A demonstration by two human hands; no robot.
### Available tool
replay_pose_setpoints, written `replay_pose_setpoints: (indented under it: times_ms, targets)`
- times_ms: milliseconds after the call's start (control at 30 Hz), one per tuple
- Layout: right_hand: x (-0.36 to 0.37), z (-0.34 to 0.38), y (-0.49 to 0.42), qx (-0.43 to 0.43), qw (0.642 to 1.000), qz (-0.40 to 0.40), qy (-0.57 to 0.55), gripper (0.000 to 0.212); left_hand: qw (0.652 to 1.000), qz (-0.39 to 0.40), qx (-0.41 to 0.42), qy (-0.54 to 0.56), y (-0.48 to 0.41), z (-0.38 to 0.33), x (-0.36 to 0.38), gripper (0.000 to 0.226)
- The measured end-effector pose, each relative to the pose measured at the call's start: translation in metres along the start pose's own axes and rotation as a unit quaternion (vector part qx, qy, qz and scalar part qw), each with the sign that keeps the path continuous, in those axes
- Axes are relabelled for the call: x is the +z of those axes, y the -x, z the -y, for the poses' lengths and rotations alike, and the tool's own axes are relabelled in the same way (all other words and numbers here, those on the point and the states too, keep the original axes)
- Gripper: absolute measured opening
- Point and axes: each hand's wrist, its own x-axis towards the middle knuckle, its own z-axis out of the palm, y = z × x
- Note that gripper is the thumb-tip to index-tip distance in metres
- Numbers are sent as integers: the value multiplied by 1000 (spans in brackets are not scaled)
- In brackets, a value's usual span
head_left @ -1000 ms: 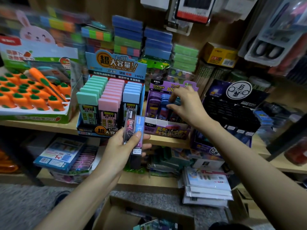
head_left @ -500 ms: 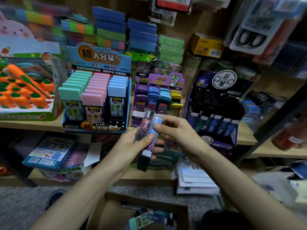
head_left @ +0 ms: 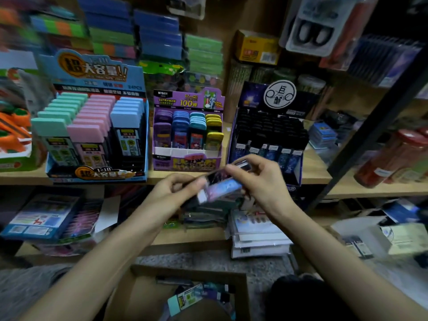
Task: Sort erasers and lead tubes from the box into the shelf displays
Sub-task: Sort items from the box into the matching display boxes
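Observation:
Both hands meet in front of the shelf edge on a small bunch of flat lead tubes [head_left: 220,187], dark and blue-purple, blurred by motion. My left hand [head_left: 171,191] grips their lower end. My right hand [head_left: 257,181] pinches the upper end from the right. On the shelf behind stand three displays: a blue one [head_left: 139,72] with green, pink and blue-capped tubes, a purple one [head_left: 187,164] with coloured cases, and a black one [head_left: 268,126] with dark tubes. A cardboard box [head_left: 185,272] on the floor below holds more packs [head_left: 185,300].
An orange carrot-eraser display [head_left: 14,135] sits at far left. Stacked colourful erasers fill the back of the shelf. The lower shelf holds flat packets [head_left: 44,218] and a pile of white packs [head_left: 257,237]. A dark shelf post [head_left: 361,144] slants at right.
My right hand left the purple display and came down onto the tubes in my left hand. The tubes tipped from upright to nearly flat. The view shifted right and down.

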Motion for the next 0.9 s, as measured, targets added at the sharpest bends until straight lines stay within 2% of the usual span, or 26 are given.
replay_pose_setpoints:
  times_ms: [67, 133, 200, 300, 367, 467, 500, 567, 633, 700, 767, 867, 900]
  targets:
    - [-6, -2, -2, -20, 994, -107, -24, 21, 998, -35, -18, 51, 0, 3, 4, 65]
    - [-6, -3, 0, -24, 984, -169, -42, 18, 996, 12, -51, 76, 5, 6, 17, 68]
    - [3, -5, 4, -19, 978, -195, -67, 14, 991, 57, -66, 98, 12, 9, 34, 65]
    - [22, -8, 15, -29, 978, -194, -72, 9, 978, 51, -23, 199, 14, 8, 50, 55]
    - [32, -10, 23, -32, 981, -181, -64, 10, 956, 29, -5, 291, 12, 2, 51, 44]
    - [44, -16, 35, -20, 989, -128, -76, 10, 933, 2, -10, 359, 13, 0, 44, 29]
    - [46, -19, 39, -11, 992, -105, -71, 9, 936, -8, -11, 352, 12, 1, 40, 25]
    - [44, -23, 41, 8, 998, -66, 11, 13, 962, -40, -2, 271, 11, 3, 34, 19]
    - [37, -24, 40, 15, 995, -40, 94, 31, 989, -71, 40, 119, 9, 3, 30, 13]
    - [27, -16, 33, 13, 996, -39, 80, 45, 994, -43, 96, 19, 8, 1, 29, 14]
    - [16, -8, 28, -5, 998, -21, 58, 38, 992, 21, 120, -24, 10, 1, 33, 19]
    - [8, -1, 24, -17, 998, 30, 59, 6, 987, 90, 125, -40, 12, 2, 38, 21]
    - [7, -2, 24, -21, 997, 38, 62, 9, 986, 102, 125, -36, 12, 2, 40, 22]
